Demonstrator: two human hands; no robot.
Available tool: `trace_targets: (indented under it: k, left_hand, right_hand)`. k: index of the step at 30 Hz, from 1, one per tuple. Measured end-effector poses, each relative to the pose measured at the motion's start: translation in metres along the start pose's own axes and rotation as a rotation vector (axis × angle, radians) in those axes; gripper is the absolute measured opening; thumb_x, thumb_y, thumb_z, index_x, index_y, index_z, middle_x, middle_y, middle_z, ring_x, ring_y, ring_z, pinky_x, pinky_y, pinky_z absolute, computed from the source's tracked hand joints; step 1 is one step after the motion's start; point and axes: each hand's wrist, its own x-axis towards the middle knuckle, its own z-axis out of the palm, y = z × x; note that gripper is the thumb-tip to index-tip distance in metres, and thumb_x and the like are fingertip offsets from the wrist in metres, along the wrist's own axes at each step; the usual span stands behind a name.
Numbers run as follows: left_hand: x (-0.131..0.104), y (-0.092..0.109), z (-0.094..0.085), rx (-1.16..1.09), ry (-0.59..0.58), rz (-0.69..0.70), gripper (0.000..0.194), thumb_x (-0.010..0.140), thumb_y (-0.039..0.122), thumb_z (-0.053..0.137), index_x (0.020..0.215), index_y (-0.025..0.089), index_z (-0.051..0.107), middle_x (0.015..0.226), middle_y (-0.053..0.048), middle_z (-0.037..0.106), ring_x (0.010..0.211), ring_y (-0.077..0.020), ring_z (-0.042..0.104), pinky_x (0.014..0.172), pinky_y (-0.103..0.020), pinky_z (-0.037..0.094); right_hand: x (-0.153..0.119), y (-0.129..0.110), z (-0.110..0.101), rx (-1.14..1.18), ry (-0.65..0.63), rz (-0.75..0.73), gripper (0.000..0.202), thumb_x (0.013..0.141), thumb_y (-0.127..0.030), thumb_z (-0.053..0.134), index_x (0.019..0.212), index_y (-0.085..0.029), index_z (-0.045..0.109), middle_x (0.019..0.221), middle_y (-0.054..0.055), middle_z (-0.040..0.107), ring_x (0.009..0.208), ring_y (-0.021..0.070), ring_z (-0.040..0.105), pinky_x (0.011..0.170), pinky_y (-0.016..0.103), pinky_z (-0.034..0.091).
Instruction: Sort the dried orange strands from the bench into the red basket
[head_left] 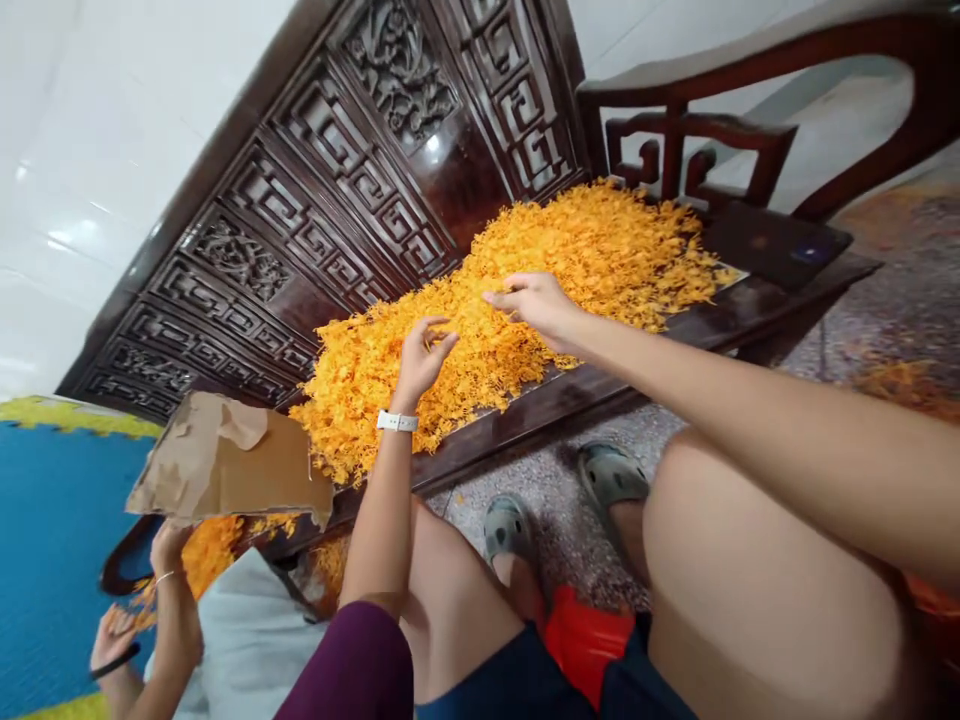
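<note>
A broad heap of loose orange-yellow flower petals [525, 290] covers the seat of a dark carved wooden bench [600, 385], spreading from its back rail to near the front edge. The left hand [421, 358] hovers over the heap near the front edge, fingers curled loosely together, pinching a few petals. The right hand [534, 303] rests on the petals mid-seat, fingers gathered around some. At the bench's left end, another person's hand [169, 548] holds a torn brown cardboard sheet [225, 460].
</note>
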Motion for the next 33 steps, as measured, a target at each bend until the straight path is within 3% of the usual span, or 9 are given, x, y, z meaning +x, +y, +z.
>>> trace_targets:
  k: [4, 8, 12, 19, 21, 24, 26, 30, 33]
  left_hand:
    - [-0.02, -0.018, -0.005, 0.33, -0.022, 0.07, 0.015, 0.097, 0.037, 0.068, 0.103, 0.026, 0.075, 0.078, -0.003, 0.069, 0.061, -0.0154, 0.052, 0.065, -0.031, 0.036]
    - [-0.017, -0.025, -0.018, 0.367, 0.07, 0.084, 0.017, 0.098, 0.038, 0.065, 0.108, 0.029, 0.075, 0.07, -0.002, 0.062, 0.059, -0.0176, 0.048, 0.064, -0.031, 0.032]
    - [-0.008, -0.041, -0.028, 0.361, 0.145, 0.032, 0.018, 0.099, 0.033, 0.063, 0.113, 0.026, 0.071, 0.058, 0.002, 0.047, 0.054, -0.0179, 0.038, 0.062, -0.032, 0.023]
    - [-0.003, -0.066, -0.045, 0.697, 0.151, -0.058, 0.023, 0.105, 0.033, 0.051, 0.117, 0.021, 0.067, 0.073, -0.005, 0.063, 0.067, -0.0206, 0.055, 0.065, -0.033, 0.031]
    - [-0.004, -0.063, -0.047, 0.785, 0.094, -0.095, 0.027, 0.107, 0.034, 0.046, 0.12, 0.02, 0.066, 0.078, -0.007, 0.068, 0.071, -0.0204, 0.059, 0.066, -0.033, 0.034]
    - [-0.007, -0.056, -0.045, 0.891, 0.012, -0.11, 0.03, 0.107, 0.029, 0.043, 0.124, 0.02, 0.066, 0.082, -0.008, 0.072, 0.074, -0.021, 0.063, 0.066, -0.033, 0.036]
    - [-0.008, -0.055, -0.043, 0.94, -0.001, -0.105, 0.03, 0.105, 0.024, 0.044, 0.127, 0.02, 0.065, 0.082, -0.008, 0.072, 0.073, -0.0219, 0.063, 0.064, -0.033, 0.033]
    - [-0.005, -0.074, -0.056, 0.936, 0.138, -0.173, 0.022, 0.105, 0.027, 0.048, 0.113, 0.02, 0.068, 0.071, -0.007, 0.065, 0.064, -0.022, 0.058, 0.06, -0.032, 0.025]
    - [-0.004, -0.097, -0.075, 0.709, 0.327, -0.203, 0.017, 0.105, 0.029, 0.052, 0.094, 0.02, 0.062, 0.061, -0.001, 0.053, 0.056, -0.0184, 0.049, 0.058, -0.032, 0.022]
  right_hand:
    - [0.002, 0.013, 0.0, -0.077, -0.082, 0.089, 0.035, 0.078, -0.028, 0.088, 0.061, -0.016, 0.06, 0.065, 0.003, 0.058, 0.067, 0.013, 0.05, 0.061, 0.03, 0.037]
    - [0.009, 0.021, 0.008, -0.061, -0.136, 0.095, 0.03, 0.081, -0.017, 0.083, 0.06, -0.015, 0.062, 0.068, 0.005, 0.06, 0.068, 0.0133, 0.053, 0.063, 0.03, 0.039]
    - [0.011, 0.025, 0.029, -0.066, -0.302, 0.074, 0.027, 0.078, -0.008, 0.076, 0.057, -0.015, 0.062, 0.063, 0.003, 0.057, 0.064, 0.0126, 0.05, 0.065, 0.032, 0.036]
    - [0.012, 0.031, 0.063, -0.197, -0.427, 0.025, 0.016, 0.073, -0.012, 0.06, 0.057, -0.017, 0.06, 0.061, 0.003, 0.053, 0.063, 0.0144, 0.046, 0.066, 0.034, 0.032]
    - [0.009, 0.023, 0.069, -0.462, -0.554, -0.146, 0.018, 0.076, -0.015, 0.059, 0.059, -0.018, 0.057, 0.062, 0.003, 0.053, 0.066, 0.0164, 0.046, 0.069, 0.036, 0.034]
    - [-0.006, 0.003, 0.081, -0.987, -0.825, -0.567, 0.016, 0.082, -0.015, 0.057, 0.066, -0.018, 0.058, 0.073, 0.008, 0.06, 0.079, 0.0211, 0.048, 0.078, 0.039, 0.034]
    - [-0.024, -0.01, 0.091, -1.222, -0.934, -0.759, 0.013, 0.085, -0.012, 0.056, 0.074, -0.017, 0.062, 0.082, 0.011, 0.065, 0.086, 0.0236, 0.048, 0.081, 0.04, 0.034]
    - [-0.074, -0.025, 0.106, -1.137, -1.226, -0.77, 0.016, 0.092, -0.013, 0.055, 0.078, -0.017, 0.063, 0.084, 0.009, 0.067, 0.083, 0.0215, 0.051, 0.079, 0.037, 0.038]
    - [-0.108, -0.026, 0.107, -0.981, -1.462, -0.684, 0.01, 0.093, -0.016, 0.06, 0.085, -0.016, 0.066, 0.087, 0.007, 0.069, 0.078, 0.0201, 0.053, 0.074, 0.037, 0.042]
